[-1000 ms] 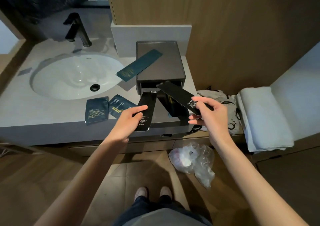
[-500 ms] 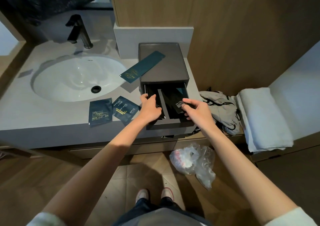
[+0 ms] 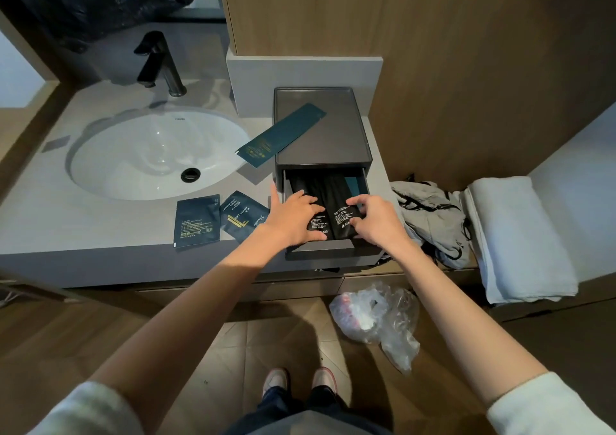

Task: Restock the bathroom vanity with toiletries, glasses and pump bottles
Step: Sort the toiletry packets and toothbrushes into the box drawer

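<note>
Grey vanity counter (image 3: 100, 221) first, with the drawer box (image 3: 320, 134) as my landmark. Its drawer (image 3: 320, 246) is pulled out, with black packets (image 3: 333, 188) lying inside. Left hand (image 3: 293, 218) is flat, fingers spread, pressing them down. Right hand (image 3: 376, 221) is curled, fingertips and thumb nipping one. Not put away: a long teal packet (image 3: 283, 134) on the box top and two square sachets (image 3: 196, 219) just left of the box. No glasses or pump bottles in sight, so I'd say early days.
</note>
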The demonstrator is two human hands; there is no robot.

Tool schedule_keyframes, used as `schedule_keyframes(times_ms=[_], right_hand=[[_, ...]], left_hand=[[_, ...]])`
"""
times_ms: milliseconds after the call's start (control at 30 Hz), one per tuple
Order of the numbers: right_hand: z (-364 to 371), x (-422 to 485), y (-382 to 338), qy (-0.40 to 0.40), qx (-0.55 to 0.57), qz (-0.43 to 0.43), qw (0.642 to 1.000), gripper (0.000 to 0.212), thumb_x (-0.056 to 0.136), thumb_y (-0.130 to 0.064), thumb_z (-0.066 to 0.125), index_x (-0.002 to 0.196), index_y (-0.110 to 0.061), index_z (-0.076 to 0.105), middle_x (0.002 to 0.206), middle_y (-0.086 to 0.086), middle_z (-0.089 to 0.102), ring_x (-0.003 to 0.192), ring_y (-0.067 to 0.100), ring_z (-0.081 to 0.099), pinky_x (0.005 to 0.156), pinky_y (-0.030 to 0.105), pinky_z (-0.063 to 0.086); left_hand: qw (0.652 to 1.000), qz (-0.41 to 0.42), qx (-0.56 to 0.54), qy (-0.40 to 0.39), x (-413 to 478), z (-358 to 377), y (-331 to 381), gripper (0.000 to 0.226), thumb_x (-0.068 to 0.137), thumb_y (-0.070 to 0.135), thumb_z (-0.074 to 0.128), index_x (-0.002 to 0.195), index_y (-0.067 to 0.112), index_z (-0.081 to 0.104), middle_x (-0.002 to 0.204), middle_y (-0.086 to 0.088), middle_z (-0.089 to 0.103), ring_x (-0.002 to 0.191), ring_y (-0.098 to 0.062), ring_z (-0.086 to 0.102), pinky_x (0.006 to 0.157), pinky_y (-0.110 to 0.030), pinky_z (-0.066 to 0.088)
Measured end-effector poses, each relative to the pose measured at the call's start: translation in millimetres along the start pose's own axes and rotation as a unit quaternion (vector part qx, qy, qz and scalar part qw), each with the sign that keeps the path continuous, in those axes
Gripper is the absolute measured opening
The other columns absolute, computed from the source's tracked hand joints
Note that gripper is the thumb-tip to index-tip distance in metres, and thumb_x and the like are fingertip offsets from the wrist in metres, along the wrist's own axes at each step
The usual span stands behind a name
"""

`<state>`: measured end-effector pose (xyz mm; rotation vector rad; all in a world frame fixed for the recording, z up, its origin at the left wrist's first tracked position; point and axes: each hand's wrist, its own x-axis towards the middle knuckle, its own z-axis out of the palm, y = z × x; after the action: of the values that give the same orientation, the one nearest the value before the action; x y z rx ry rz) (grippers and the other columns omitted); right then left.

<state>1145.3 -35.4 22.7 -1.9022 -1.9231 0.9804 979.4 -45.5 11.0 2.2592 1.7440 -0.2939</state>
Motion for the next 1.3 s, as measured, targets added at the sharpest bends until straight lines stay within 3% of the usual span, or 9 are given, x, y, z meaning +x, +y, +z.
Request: schedule_keyframes(times_ms=[133, 400, 567, 700, 867, 1033, 1167, 1300], right_hand=[[-0.4, 0.5, 2.2, 0.027, -0.034, -0.016, 0.999, 0.038, 0.090, -0.002, 0.055, 0.125, -0.015, 0.059, 0.125, 0.010, 0.061, 0.115, 0.025, 0.057, 0.097, 0.030, 0.044], [6.8, 4.9, 6.7, 0.000, -0.013, -0.004, 1.000, 0.040, 0.088, 0.001, 0.059, 0.124, -0.016, 0.061, 0.117, 0.010, 0.065, 0.110, 0.023, 0.059, 0.092, 0.026, 0.045], [13.4, 17.3, 8.7, -0.035, 0.098, 0.042, 0.994, 0.037, 0.083, 0.001, 0.066, 0.114, -0.020, 0.067, 0.115, 0.013, 0.066, 0.099, 0.022, 0.061, 0.094, 0.034, 0.051], [16.8, 22.2, 6.6, -0.073, 0.169, 0.075, 0.980, 0.039, 0.080, 0.005, 0.068, 0.110, -0.020, 0.068, 0.112, 0.015, 0.066, 0.097, 0.027, 0.065, 0.084, 0.037, 0.057], [21.8, 25.7, -0.1, -0.103, 0.180, 0.077, 0.975, 0.041, 0.079, 0.012, 0.065, 0.109, -0.016, 0.067, 0.104, 0.016, 0.065, 0.086, 0.026, 0.066, 0.077, 0.037, 0.059], [22.7, 21.7, 5.8, -0.078, 0.166, 0.032, 0.982, 0.033, 0.079, 0.009, 0.065, 0.094, -0.020, 0.068, 0.067, 0.002, 0.065, 0.076, 0.020, 0.068, 0.085, 0.037, 0.056], [15.4, 20.8, 8.2, -0.082, 0.125, -0.018, 0.989, 0.026, 0.081, 0.009, 0.063, 0.097, -0.011, 0.068, 0.070, 0.005, 0.063, 0.070, 0.013, 0.062, 0.079, 0.024, 0.053], [16.3, 22.2, 6.4, -0.096, 0.070, -0.060, 0.991, 0.027, 0.082, 0.008, 0.062, 0.093, -0.017, 0.066, 0.078, 0.007, 0.061, 0.066, 0.008, 0.057, 0.067, 0.013, 0.045]], left_hand=[[0.996, 0.014, 0.084, -0.039, 6.4, -4.1, -6.4, 0.065, 0.084, 0.059, 0.052, 0.142, 0.041, 0.029, 0.157, 0.004, 0.018, 0.147, -0.024, 0.003, 0.099, -0.072, -0.014], [0.985, -0.010, 0.161, -0.064, 12.5, -7.7, -5.5, 0.070, 0.085, 0.040, 0.063, 0.142, 0.048, 0.023, 0.157, 0.000, 0.018, 0.147, -0.027, 0.000, 0.100, -0.072, -0.012], [0.998, 0.006, 0.052, -0.041, 8.7, -9.6, -20.0, 0.044, 0.093, 0.043, 0.049, 0.136, 0.038, 0.043, 0.158, 0.000, 0.011, 0.146, -0.026, -0.007, 0.112, -0.061, -0.003], [0.998, 0.002, -0.043, 0.046, -2.7, 2.5, -35.1, 0.037, 0.094, 0.036, 0.049, 0.130, 0.027, 0.054, 0.159, -0.001, 0.011, 0.147, -0.022, -0.002, 0.118, -0.049, 0.009], [0.984, -0.024, -0.144, 0.099, -15.2, 18.7, -35.0, 0.049, 0.097, 0.031, 0.043, 0.144, 0.018, 0.034, 0.158, 0.002, 0.013, 0.146, -0.016, 0.005, 0.117, -0.033, 0.011], [0.982, -0.031, -0.165, 0.085, -12.9, 20.7, -30.6, 0.056, 0.097, 0.027, 0.044, 0.148, 0.018, 0.022, 0.158, 0.002, 0.013, 0.147, -0.017, 0.003, 0.120, -0.035, 0.011], [0.986, -0.032, -0.148, 0.074, -12.9, 19.3, -27.9, 0.057, 0.097, 0.027, 0.044, 0.148, 0.020, 0.021, 0.158, 0.003, 0.013, 0.147, -0.020, 0.002, 0.119, -0.037, 0.013], [0.985, -0.030, -0.157, 0.060, -13.9, 18.5, -25.8, 0.057, 0.097, 0.027, 0.043, 0.149, 0.021, 0.018, 0.158, 0.004, 0.012, 0.147, -0.020, 0.000, 0.118, -0.039, 0.011]])
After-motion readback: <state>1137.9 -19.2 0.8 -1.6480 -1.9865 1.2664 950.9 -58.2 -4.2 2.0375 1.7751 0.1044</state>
